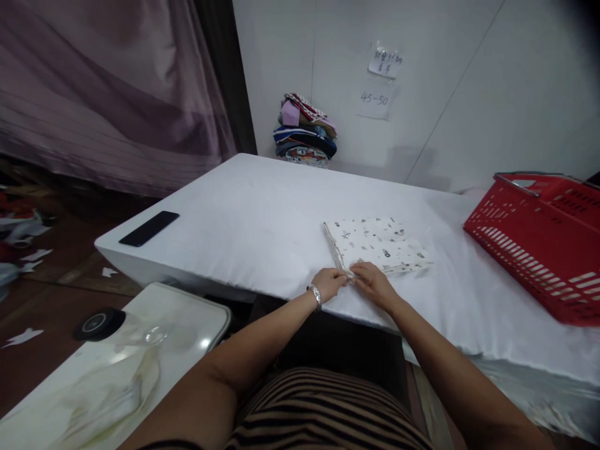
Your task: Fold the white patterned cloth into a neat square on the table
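Observation:
A folded white cloth point(375, 240) with small dark and grey printed motifs lies on the white-covered table point(262, 219), near its front edge. At the cloth's near left corner, my left hand point(330, 283) pinches the edge between thumb and fingers; a silver bracelet circles that wrist. My right hand point(374, 282) grips the same corner from the right, its fingertips almost meeting those of the left. The fingers hide the exact bit of edge between them. Whether the cloth is a garment cannot be made out.
A red plastic basket point(539, 244) stands on the table at the right. Toward the left end lies a dark flat phone-like slab point(150, 228). Folded clothes point(305, 131) are stacked at the back wall. A lower white table point(187, 312) with a round black object point(100, 324) is at front left.

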The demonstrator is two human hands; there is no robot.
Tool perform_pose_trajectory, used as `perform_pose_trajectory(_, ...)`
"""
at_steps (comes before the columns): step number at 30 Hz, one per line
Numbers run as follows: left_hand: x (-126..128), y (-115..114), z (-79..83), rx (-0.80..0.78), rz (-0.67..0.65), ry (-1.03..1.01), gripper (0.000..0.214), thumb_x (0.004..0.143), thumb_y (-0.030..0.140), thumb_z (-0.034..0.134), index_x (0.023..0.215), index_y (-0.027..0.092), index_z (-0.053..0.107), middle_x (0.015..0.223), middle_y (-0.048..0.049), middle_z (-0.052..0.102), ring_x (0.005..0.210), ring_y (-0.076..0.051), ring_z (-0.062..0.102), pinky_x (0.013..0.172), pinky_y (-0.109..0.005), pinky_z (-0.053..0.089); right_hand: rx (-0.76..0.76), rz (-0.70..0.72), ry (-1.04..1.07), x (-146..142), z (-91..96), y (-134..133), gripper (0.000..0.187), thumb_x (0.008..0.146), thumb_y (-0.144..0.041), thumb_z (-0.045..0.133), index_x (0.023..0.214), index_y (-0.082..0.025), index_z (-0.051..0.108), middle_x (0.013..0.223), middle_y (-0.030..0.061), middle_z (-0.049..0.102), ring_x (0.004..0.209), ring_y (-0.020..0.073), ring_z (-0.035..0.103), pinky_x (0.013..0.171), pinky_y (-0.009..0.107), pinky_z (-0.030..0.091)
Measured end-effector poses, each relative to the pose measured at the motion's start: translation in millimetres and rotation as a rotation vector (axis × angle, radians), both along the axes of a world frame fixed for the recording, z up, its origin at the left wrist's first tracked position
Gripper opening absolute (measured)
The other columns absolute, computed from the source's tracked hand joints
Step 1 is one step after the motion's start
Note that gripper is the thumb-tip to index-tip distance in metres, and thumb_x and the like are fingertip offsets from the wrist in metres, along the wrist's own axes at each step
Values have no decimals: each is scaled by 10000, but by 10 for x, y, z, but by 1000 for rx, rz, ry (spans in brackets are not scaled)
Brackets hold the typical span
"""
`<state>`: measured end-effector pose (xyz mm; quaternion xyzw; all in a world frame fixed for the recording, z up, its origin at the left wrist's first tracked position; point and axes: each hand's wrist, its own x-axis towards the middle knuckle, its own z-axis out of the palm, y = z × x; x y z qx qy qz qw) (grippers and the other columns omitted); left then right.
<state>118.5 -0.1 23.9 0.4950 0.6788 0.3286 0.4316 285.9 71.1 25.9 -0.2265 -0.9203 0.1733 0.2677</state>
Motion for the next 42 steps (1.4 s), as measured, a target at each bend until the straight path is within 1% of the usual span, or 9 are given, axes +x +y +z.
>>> perform_pose_trajectory(5, 3, -8, 43, -28, -4, 12, 221, 776, 317, 521, 825, 179, 685, 725, 17, 672, 398, -48, 484, 423, -177, 374, -214, -77, 81, -39, 77, 15, 213, 872, -343, 463, 894, -223, 638, 907, 58, 636, 874, 191, 578, 801, 346, 463)
perform_pose_trajectory(10, 16, 3, 94, -26, -53, 151, 262, 765, 409, 540, 774, 197, 692, 671, 15, 660, 485, -83, 537, 479, -197, 376, -371, -108, 120, -35, 131, 24, 226, 857, -378, 475, 848, -213, 629, 841, 35, 620, 804, 173, 574, 746, 307, 454)
perform_pose_trajectory(14, 67, 27, 144, 5, -77, 362, 329, 741, 502, 549, 745, 207, 694, 724, -13, 679, 670, -147, 598, 550, -226, 378, -385, -114, 149, -24, 130, 17, 213, 853, -366, 483, 856, -208, 626, 852, 39, 616, 820, 176, 568, 754, 308, 441)
perform_pose_trajectory(17, 117, 57, 172, -29, -103, 447, 369, 748, 531, 522, 742, 206, 695, 766, -37, 687, 724, -176, 608, 581, -248, 386, -376, -91, 191, -10, 152, 27, 190, 855, -339, 486, 868, -208, 623, 880, 42, 615, 843, 177, 565, 773, 307, 434)
perform_pose_trajectory(22, 168, 96, 175, -50, -83, 486, 282, 736, 448, 554, 770, 206, 694, 839, -64, 690, 793, -208, 610, 625, -266, 390, -329, -79, 197, 7, 228, 67, 186, 863, -319, 471, 887, -208, 618, 876, 41, 605, 830, 174, 557, 763, 304, 433)
perform_pose_trajectory(29, 145, 133, 88, -16, -24, 312, 207, 708, 370, 589, 698, 182, 675, 673, -24, 652, 637, -150, 563, 535, -236, 325, -314, -71, 145, 32, 224, 91, 186, 871, -311, 464, 906, -210, 616, 878, 41, 618, 832, 177, 572, 761, 307, 445)
perform_pose_trajectory(35, 103, 149, 20, 24, 14, 132, 263, 730, 384, 578, 618, 157, 651, 534, 15, 557, 519, -102, 477, 492, -218, 304, -190, 81, -51, 53, 208, 39, 252, 849, -327, 516, 1073, -246, 599, 1076, 67, 613, 1011, 221, 530, 887, 378, 410)
perform_pose_trajectory(38, 83, 134, 16, 20, 68, -43, 179, 737, 299, 570, 701, 153, 669, 551, 33, 562, 479, -74, 450, 479, -196, 321, -175, 53, -56, 18, 193, 41, 228, 849, -327, 512, 1028, -235, 618, 1039, 75, 622, 982, 226, 533, 869, 383, 410)
perform_pose_trajectory(42, 44, 96, 29, -43, 118, -97, 170, 750, 273, 564, 762, 148, 679, 556, 33, 574, 409, -55, 412, 422, -186, 310, -329, -85, 44, -19, 202, 89, 189, 850, -321, 482, 879, -207, 630, 834, 40, 621, 790, 180, 546, 739, 310, 428)
